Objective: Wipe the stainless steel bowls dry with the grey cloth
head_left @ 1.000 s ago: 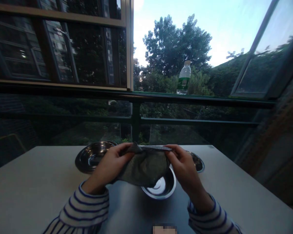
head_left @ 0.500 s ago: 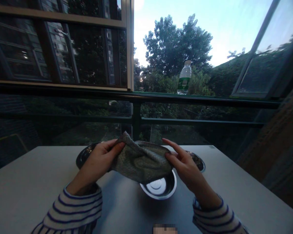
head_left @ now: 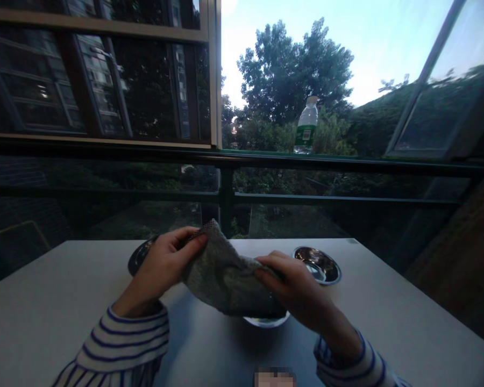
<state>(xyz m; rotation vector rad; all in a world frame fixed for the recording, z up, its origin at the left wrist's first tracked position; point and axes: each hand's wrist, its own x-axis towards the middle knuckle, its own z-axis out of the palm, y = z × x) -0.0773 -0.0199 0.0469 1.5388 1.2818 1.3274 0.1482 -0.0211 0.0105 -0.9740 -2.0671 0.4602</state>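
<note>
A greyish-green cloth (head_left: 221, 285) with a checked edge is stretched between my two hands in mid-air. My left hand (head_left: 165, 269) pinches its upper left corner, which rises to a peak. At the cloth's right side, my right hand (head_left: 296, 287) grips the upper edge between thumb and fingers. Beneath the cloth stands a steel bowl (head_left: 267, 323), mostly covered from sight so only its front rim shows. Another shiny steel bowl (head_left: 326, 264) sits behind my right hand. A dark metal bowl (head_left: 137, 259) is partly hidden behind my left hand.
Everything stands on a white table (head_left: 387, 306). Beyond its far edge runs a dark railing (head_left: 347, 164), with a clear plastic bottle (head_left: 306, 129) bearing a green label on the ledge. A pixelated patch (head_left: 275, 378) lies at the bottom of the view.
My right hand has moved left and slightly down, its raised index finger now closed onto the cloth. The cloth's right side sags lower and covers more of the near bowl.
</note>
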